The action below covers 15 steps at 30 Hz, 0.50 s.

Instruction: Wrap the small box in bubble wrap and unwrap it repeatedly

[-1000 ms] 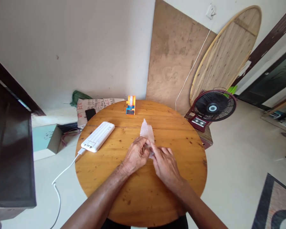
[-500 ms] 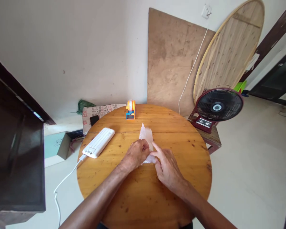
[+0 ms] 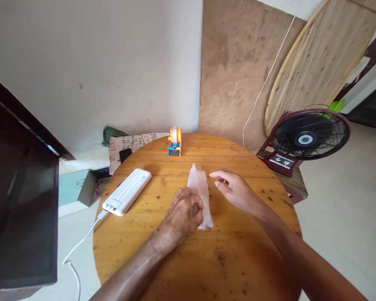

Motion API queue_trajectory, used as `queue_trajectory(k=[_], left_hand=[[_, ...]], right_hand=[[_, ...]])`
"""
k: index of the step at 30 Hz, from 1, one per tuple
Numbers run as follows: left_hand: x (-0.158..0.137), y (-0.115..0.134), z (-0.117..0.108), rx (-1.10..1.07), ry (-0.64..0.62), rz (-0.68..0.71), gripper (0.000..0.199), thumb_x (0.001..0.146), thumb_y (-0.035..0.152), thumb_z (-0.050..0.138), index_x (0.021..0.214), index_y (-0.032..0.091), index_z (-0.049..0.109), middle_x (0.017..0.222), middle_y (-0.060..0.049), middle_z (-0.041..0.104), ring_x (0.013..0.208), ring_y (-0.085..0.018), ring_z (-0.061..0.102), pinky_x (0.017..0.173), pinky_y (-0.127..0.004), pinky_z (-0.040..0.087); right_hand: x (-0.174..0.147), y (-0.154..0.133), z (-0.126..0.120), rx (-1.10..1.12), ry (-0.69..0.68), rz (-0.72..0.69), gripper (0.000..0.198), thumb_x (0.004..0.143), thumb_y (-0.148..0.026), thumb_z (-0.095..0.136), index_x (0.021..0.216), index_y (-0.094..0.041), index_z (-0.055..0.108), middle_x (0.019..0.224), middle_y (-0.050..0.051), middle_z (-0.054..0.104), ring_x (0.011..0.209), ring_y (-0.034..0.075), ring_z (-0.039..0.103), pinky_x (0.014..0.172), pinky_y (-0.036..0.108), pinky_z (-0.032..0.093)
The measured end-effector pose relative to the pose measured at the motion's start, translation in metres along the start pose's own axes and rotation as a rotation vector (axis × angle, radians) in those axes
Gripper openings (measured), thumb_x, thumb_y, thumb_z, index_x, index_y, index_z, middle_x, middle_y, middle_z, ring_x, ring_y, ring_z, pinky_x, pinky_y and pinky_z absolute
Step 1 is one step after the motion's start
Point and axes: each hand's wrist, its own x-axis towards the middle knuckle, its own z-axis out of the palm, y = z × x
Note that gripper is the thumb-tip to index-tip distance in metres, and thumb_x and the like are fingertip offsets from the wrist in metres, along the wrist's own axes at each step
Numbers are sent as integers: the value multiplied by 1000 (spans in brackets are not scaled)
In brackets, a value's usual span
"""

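A folded piece of translucent bubble wrap lies on the round wooden table in front of me, long side pointing away. My left hand covers its left edge near the lower end, fingers curled closed on it. The fingertips are partly hidden beneath the knuckles. Just right of the wrap hovers my right hand, its thumb and forefinger apart and nothing between them. Farther back stands an orange and blue tape dispenser with a roll of tape on it.
On the left of the table lies a white power bank with a white cable hanging over the edge. A dark red fan stands beyond the right side. Printed cardboard shows behind the table.
My right hand has left the bubble wrap and moved right and away from me. My left hand stays at the wrap, more of which is now uncovered. The view has shifted slightly.
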Motion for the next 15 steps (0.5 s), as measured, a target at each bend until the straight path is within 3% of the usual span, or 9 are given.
queue_trajectory(k=[3,6,11,15], left_hand=[[0,1,0,-38,19,-61,18,66,3,54,71,19,59,90,-5,56,89,-20,54,74,-31,46],[0,1,-1,-77,18,-90,18,66,4,55,72,20,58,97,-5,55,91,-19,55,73,-29,49],[2,0,-3,-106,-44,-117,13,68,7,56,74,19,57,102,-6,55,84,-17,57,67,-28,49],[2,-2,-2,-88,-26,-99,19,67,5,54,78,20,54,106,-6,55,97,-21,56,75,-31,50]], right_hand=[[49,18,9,111,-156,-59,41,77,-7,48,113,-22,62,117,4,66,106,20,61,84,32,49],[77,26,21,194,-257,-125,48,76,-6,49,119,-22,58,121,3,64,112,20,58,92,34,45],[88,31,29,132,-308,-131,45,73,-5,49,113,-22,60,103,1,68,97,19,61,83,30,46],[88,32,25,136,-302,-115,36,72,-5,47,102,-20,62,88,0,66,80,15,58,71,25,43]])
